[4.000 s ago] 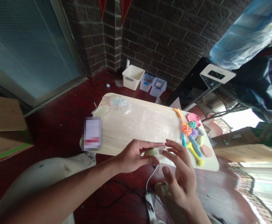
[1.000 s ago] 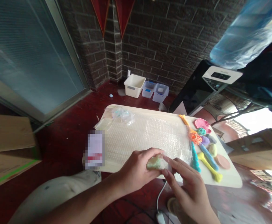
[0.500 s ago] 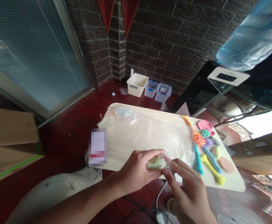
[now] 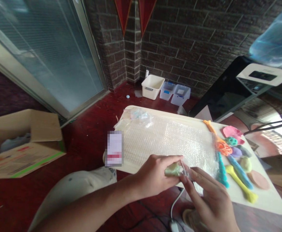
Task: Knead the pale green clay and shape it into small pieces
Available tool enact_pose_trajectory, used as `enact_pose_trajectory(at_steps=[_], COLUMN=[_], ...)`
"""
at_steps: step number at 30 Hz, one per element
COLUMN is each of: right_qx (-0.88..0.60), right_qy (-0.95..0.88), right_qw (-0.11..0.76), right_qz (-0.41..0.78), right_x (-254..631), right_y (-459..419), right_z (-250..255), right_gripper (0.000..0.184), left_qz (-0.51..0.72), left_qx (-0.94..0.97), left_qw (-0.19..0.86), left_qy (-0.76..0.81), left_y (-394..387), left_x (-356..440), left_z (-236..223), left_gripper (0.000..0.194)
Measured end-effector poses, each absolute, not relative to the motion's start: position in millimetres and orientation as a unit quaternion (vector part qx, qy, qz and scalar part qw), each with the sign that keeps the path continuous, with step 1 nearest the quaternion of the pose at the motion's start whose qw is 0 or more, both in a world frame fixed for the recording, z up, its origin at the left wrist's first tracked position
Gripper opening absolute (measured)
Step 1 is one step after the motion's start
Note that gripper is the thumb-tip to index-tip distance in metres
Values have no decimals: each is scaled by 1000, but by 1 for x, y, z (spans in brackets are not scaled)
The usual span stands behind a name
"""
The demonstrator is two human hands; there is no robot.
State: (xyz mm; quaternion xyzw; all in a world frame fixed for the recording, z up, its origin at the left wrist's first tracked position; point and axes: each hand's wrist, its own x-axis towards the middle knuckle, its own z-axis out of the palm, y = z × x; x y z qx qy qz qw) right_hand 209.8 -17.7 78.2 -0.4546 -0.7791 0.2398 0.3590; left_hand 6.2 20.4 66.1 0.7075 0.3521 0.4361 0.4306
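My left hand (image 4: 153, 175) is wrapped round a pale green lump (image 4: 173, 169), which looks like clay in clear plastic wrapping. At the lump's right end, my right hand (image 4: 208, 196) pinches the clear wrapping (image 4: 185, 168) between thumb and fingers. Both hands are held close together above the near edge of the white table (image 4: 271, 201). A sheet of bubble wrap (image 4: 155, 138) lies flat beyond them. Right of the hands are a teal tapered piece (image 4: 222, 172), a yellow bone-shaped piece (image 4: 242, 185) and a blue stick (image 4: 240, 171).
Further coloured pieces, including a pink one (image 4: 231, 132) and an orange one (image 4: 223, 146), lie at the table's right. Crumpled clear bags (image 4: 143, 117) sit at the far left, near a blurred card (image 4: 114, 148). A cardboard box (image 4: 41, 154) and plastic bins (image 4: 153, 88) stand on the floor.
The view has swung left, so everything sits further right in the picture. Both hands keep hold of the wrapped green lump, with the right fingers still at the wrapping's end.
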Motion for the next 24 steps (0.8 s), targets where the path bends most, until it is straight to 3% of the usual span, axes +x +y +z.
enact_pose_trajectory(at_steps=[24], right_qx=[-482], right_qy=[-699], right_qw=[405], right_qz=[340], right_x=[203], right_y=[-24], right_z=[70], right_gripper=[34], left_qz=[427], left_qx=[701], left_qw=[429], left_qy=[376], left_y=[19], left_x=[8], left_z=[75], left_gripper=[49])
